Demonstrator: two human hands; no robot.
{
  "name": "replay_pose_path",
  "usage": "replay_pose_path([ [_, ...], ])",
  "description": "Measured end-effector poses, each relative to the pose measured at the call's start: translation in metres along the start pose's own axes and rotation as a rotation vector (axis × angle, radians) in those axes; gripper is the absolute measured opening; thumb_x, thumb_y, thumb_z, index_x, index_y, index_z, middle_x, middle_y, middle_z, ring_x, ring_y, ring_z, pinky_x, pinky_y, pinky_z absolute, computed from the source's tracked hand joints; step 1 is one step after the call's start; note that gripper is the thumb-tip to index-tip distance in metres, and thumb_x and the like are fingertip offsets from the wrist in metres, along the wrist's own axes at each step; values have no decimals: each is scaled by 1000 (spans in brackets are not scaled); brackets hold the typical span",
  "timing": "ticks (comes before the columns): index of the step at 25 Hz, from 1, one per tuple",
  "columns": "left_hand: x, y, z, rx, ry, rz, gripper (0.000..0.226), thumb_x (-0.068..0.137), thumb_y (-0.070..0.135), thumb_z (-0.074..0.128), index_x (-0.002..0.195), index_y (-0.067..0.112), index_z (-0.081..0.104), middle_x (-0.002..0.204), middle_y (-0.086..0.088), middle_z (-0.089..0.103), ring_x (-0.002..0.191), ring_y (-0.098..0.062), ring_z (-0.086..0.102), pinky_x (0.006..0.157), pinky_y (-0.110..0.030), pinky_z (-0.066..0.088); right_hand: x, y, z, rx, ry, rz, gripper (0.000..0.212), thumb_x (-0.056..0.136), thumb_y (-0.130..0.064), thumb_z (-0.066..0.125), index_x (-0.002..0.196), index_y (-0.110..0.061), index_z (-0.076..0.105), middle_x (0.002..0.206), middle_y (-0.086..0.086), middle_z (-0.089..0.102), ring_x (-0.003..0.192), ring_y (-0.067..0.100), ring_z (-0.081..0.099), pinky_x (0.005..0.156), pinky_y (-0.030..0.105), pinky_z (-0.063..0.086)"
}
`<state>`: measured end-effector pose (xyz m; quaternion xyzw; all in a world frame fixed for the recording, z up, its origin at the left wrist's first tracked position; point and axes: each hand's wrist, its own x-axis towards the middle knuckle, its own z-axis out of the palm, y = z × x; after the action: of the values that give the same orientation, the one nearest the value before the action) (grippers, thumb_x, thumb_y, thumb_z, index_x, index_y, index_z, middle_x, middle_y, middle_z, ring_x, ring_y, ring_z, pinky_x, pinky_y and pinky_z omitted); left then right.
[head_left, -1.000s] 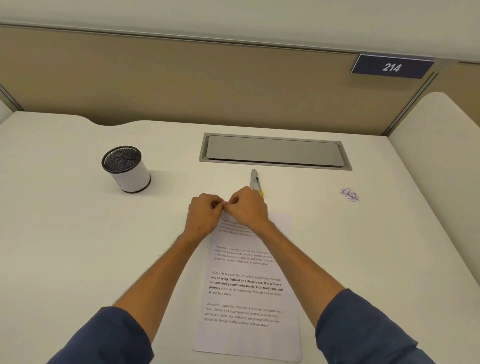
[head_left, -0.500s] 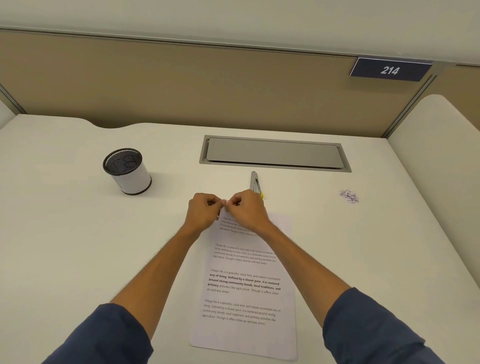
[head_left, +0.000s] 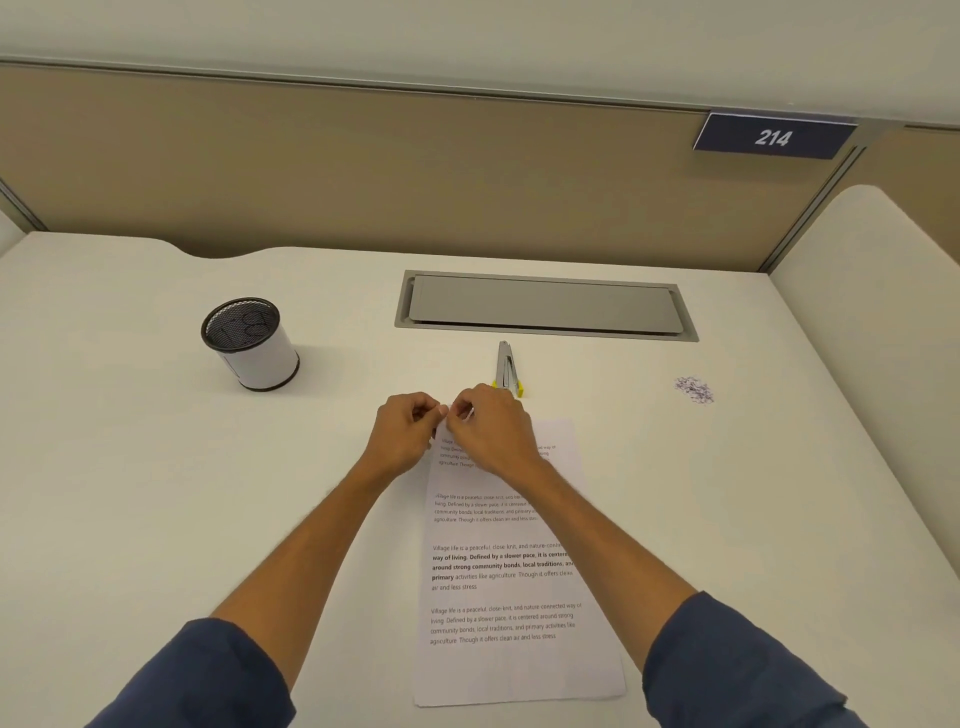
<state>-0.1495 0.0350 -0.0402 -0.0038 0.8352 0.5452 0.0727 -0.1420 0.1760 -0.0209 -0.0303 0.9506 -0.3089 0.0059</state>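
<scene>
Two hands pinch the far left corner of a printed sheet on a white desk.

Head view: a black mesh cup with a white wrap stands on the desk well to the left, and only dark mesh shows through its mouth. Further back, a grey flap lies shut in its recess. The left hand and right hand are both curled tight, with fingertips meeting over the top left corner of the printed sheet. They nip that corner between thumb and fingers, though whether something small sits in the pinch cannot be made out. The sheet lies flat in front of the person, running between the forearms. A slim metal tool with a yellow end lies just beyond the right hand. A small heap of purple flecks sits well off to the right.
</scene>
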Motion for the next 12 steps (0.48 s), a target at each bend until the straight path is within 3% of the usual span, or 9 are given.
replay_pose_path([
  [8, 5, 6, -1, 201, -17, 145, 23, 98, 15, 57, 83, 4, 71, 73, -9, 70, 68, -25, 63, 67, -39, 54, 21, -1, -23, -90, -160, -69, 19, 84, -24, 61, 80, -10, 73, 74, 4, 70, 69, 21, 64, 66, 37, 57],
  [12, 0, 10, -2, -87, -5, -11, 24, 101, 14, 52, 88, 6, 71, 81, -10, 72, 72, -18, 66, 66, -31, 56, 9, 7, -9, 30, -43, -119, 18, 92, -24, 53, 87, -12, 65, 88, -1, 65, 79, 17, 61, 69, 36, 53],
])
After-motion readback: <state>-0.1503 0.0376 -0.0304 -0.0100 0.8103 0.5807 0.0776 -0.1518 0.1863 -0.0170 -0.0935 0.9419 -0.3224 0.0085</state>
